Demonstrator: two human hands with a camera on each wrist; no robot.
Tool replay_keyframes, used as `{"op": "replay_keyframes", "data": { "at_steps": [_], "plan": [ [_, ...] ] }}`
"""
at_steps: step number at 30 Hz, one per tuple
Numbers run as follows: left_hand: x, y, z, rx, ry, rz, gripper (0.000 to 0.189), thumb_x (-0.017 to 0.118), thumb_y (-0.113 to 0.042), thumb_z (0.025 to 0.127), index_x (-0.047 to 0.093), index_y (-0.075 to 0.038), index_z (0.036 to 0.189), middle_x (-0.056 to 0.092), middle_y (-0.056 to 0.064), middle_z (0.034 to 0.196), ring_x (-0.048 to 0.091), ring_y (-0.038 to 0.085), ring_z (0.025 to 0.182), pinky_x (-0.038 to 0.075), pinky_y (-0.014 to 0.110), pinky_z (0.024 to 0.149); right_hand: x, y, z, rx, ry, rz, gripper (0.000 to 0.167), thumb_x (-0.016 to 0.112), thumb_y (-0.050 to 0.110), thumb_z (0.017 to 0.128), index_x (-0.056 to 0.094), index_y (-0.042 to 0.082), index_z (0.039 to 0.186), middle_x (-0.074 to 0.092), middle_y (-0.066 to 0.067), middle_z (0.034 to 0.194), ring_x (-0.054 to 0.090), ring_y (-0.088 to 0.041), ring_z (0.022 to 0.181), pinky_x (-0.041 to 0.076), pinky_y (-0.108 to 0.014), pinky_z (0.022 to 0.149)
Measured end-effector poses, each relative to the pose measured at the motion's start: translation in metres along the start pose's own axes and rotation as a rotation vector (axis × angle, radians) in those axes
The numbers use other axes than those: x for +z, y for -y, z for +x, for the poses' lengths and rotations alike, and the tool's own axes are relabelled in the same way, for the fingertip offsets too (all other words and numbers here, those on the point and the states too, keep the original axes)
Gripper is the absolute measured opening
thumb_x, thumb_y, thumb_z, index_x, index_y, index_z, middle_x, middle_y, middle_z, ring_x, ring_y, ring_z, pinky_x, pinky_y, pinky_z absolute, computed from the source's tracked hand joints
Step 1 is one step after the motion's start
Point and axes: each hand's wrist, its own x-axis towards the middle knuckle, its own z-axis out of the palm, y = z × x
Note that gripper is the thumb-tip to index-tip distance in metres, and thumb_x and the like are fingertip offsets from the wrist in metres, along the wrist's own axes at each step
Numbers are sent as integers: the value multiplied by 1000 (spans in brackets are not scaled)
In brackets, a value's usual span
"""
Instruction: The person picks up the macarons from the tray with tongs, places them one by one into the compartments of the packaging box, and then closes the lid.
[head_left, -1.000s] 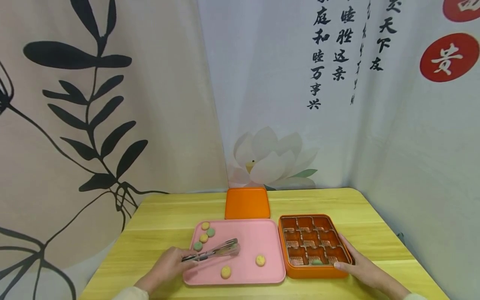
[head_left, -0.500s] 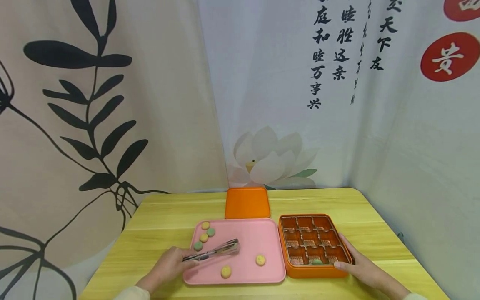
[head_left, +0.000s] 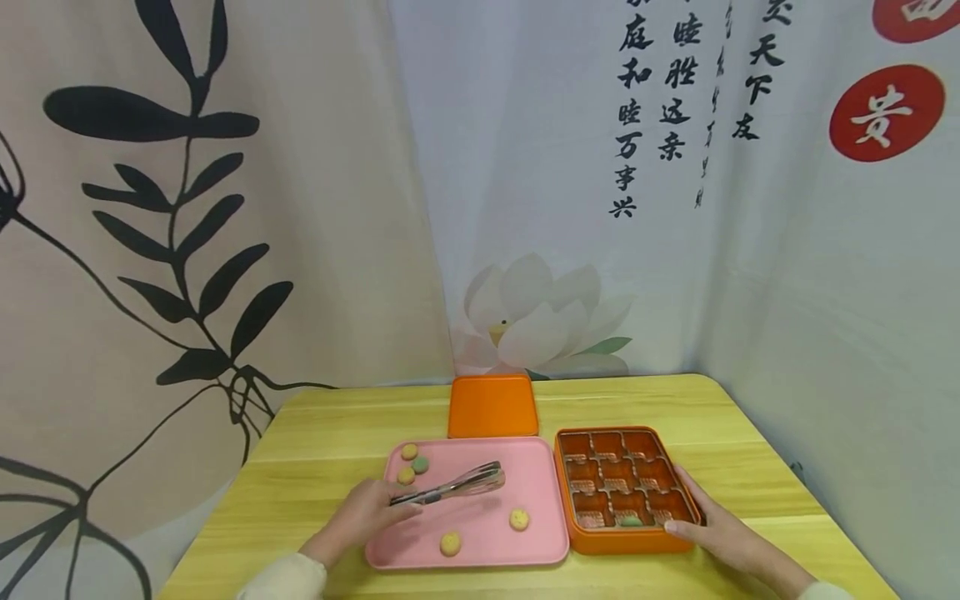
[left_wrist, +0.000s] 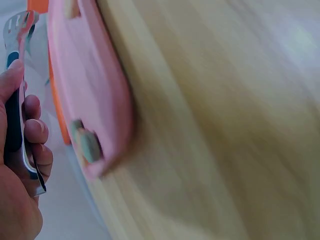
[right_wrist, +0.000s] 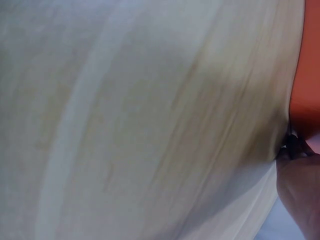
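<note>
My left hand (head_left: pixel 362 517) grips a pair of metal tongs (head_left: pixel 457 486), held over a pink tray (head_left: pixel 542 467). In the left wrist view, the tongs' slotted head (left_wrist: pixel 20 25) points up past the thumb. Near the tray's left side lie yellow cookies (head_left: pixel 406 475) and a green cookie (head_left: pixel 420 465). Two more yellow cookies (head_left: pixel 450 544) sit towards the front and middle. My right hand (head_left: pixel 716 533) holds the front right corner of an orange box (head_left: pixel 626 543), thumb at the rim and fingers along the side. Its front row contains a green piece (head_left: pixel 630 521) and a pinkish piece (head_left: pixel 592 520).
Behind the tray lies an orange lid (head_left: pixel 492 407) on the yellow wood-grain table (head_left: pixel 337 433). The box stands right beside the tray and is divided into several compartments by a clear insert. A printed curtain (head_left: pixel 360 250) hangs behind the table.
My left hand has moved right and slightly up with the tongs. The green cookie nearest that hand is now out of sight in the head view. My right hand stays on the box.
</note>
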Motion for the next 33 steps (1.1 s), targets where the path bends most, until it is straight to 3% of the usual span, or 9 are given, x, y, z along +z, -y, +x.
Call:
{"op": "replay_keyframes", "data": {
  "at_steps": [5,9,11,15,22,28,33],
  "plan": [
    [6,-14,16,53,-8,-23,28,73,-32,90,77,-11,108,59,-13,66,33,-2,49,29,18,44,1,2,1,-23,2,-5,92,57,33,102,-13,13,158,-9,-31,159,-1,-59,139,15,-77,101],
    [13,-26,29,70,-17,2,24,73,-35,90,78,-18,107,61,-14,74,39,0,57,35,20,51,1,3,1,-27,8,-4,90,56,33,102,-13,12,158,-9,-30,159,0,-58,140,15,-77,101],
    [17,-33,37,65,-2,-9,22,73,-35,90,78,-21,107,57,-14,69,38,1,57,34,20,51,0,4,2,-20,11,3,90,55,33,103,-13,13,158,-9,-29,160,-2,-57,140,14,-77,101],
    [25,-48,52,67,25,-65,21,74,-32,91,78,-21,108,61,-16,69,37,1,52,30,19,47,0,5,2,-17,13,13,89,54,33,103,-13,13,158,-10,-29,160,-2,-57,140,13,-76,102],
    [43,-76,74,78,40,-61,20,74,-33,90,79,-21,105,71,-15,83,51,0,62,43,20,56,-1,5,0,-14,20,23,89,54,33,103,-15,13,157,-11,-29,159,-3,-57,140,13,-77,102],
    [63,-97,91,59,79,-73,16,75,-34,89,79,-23,100,68,-18,77,39,3,51,31,21,48,-2,4,0,4,10,15,91,55,35,102,-14,15,158,-11,-29,159,-3,-58,140,14,-77,101],
    [79,-111,103,113,83,-23,12,77,-32,87,80,-24,96,66,-23,74,38,2,51,31,20,50,-1,2,0,-7,8,5,91,56,34,102,-14,13,158,-10,-30,159,-1,-58,140,16,-77,101]
  ]
}}
